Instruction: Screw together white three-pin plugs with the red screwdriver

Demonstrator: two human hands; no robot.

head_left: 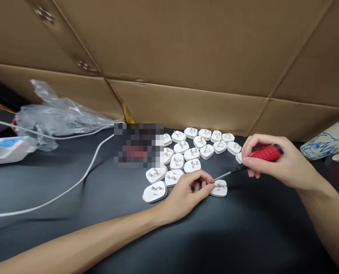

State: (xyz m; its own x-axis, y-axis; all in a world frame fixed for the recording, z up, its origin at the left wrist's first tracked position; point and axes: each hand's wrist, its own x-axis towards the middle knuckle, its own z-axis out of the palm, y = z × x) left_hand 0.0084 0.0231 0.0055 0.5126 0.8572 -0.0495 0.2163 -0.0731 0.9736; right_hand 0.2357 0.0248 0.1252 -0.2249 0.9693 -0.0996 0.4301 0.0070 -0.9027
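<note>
My right hand (268,160) is wrapped round the red handle of a screwdriver (264,153), whose shaft slants down to the left. Its tip meets the fingertips of my left hand (190,194), which are pinched together around something too small to make out, perhaps a screw. Just under those fingertips a white plug piece (220,188) with metal prongs lies on the dark table (123,236). Several similar white plugs (177,161) lie prongs up in loose rows behind and to the left of my left hand.
Clear plastic wrap (61,114) and a white power strip (6,150) lie at the left, with a white cable (86,173) curving across. A patterned cup (326,140) leans at the right. A brown padded panel (169,49) stands behind; one patch is pixelated.
</note>
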